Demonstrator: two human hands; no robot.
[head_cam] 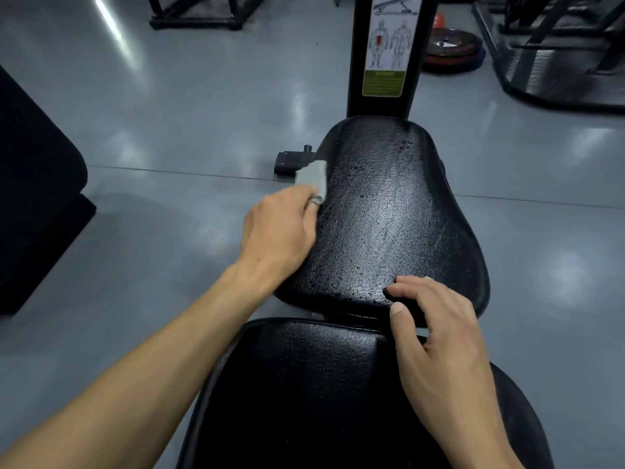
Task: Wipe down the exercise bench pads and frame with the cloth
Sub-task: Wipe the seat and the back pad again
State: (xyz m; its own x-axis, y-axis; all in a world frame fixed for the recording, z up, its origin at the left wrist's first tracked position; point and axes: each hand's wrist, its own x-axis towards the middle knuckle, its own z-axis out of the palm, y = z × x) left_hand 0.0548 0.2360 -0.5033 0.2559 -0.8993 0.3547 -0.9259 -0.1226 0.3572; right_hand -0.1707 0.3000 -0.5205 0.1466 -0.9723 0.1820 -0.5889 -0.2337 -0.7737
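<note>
While the left hand (pixel 279 228) grips a small grey cloth (pixel 313 181), bunched in its curled fingers, it presses the cloth against the left edge of the black seat pad (pixel 389 214), seemingly to wipe the side where top meets rim. The right hand (pixel 443 336) holds nothing; its loosely bent fingertips rest on the near edge of the same pad, the thumb dipping into the gap before the second pad (pixel 304 384), probably bracing the bench. Small droplets dot the textured vinyl, most thickly near the far end and along the left side, so the top looks largely unwiped. Beyond the seat, a black upright post (pixel 358 62) carries an exercise-diagram sticker (pixel 389 45). Below lies a glossy grey floor (pixel 169 113) reflecting ceiling lights, with weight plates (pixel 453 49) stacked far right and dark equipment at the edges.
</note>
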